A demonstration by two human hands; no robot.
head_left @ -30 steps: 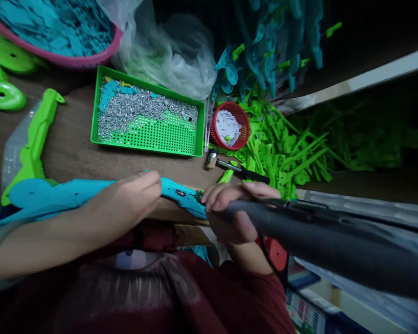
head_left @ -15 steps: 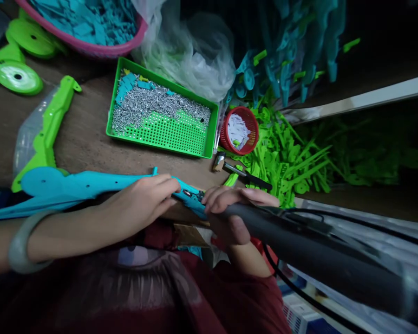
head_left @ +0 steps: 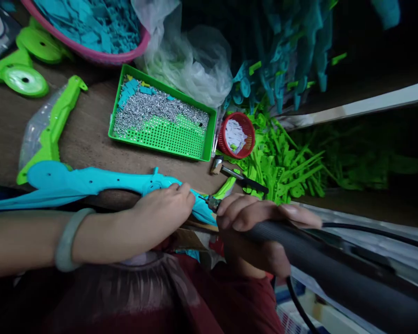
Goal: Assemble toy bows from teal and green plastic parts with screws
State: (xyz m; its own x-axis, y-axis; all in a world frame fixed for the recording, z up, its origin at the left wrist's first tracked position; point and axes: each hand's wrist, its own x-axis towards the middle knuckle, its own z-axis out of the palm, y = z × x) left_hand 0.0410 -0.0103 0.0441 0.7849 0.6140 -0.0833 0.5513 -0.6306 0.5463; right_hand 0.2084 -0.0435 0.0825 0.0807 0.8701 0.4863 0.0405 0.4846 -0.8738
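Observation:
A long blue plastic part [head_left: 107, 180] with a round end lies along the near edge of the table. My left hand [head_left: 163, 208] is closed around its narrow right end, fingertips bent over the top and partly hidden. My right hand [head_left: 251, 215] grips a black electric screwdriver [head_left: 320, 260] with a cable. The tool lies nearly level, its metal chuck and thin bit pointing left at the blue part, close by my left fingertips. Whether the bit touches the part I cannot tell.
A green perforated tray [head_left: 160, 150] holds many small screws and some blue pieces. Beyond it are a pink basin [head_left: 114, 58] of blue pieces and a plastic bag [head_left: 205, 69]. To the right are a red basket [head_left: 252, 134], a hammer [head_left: 244, 178] and piled green parts [head_left: 282, 157].
My right hand has drawn the screwdriver back to the right, baring its chuck and bit. My left hand has slid right along the blue part. The whole view has shifted slightly.

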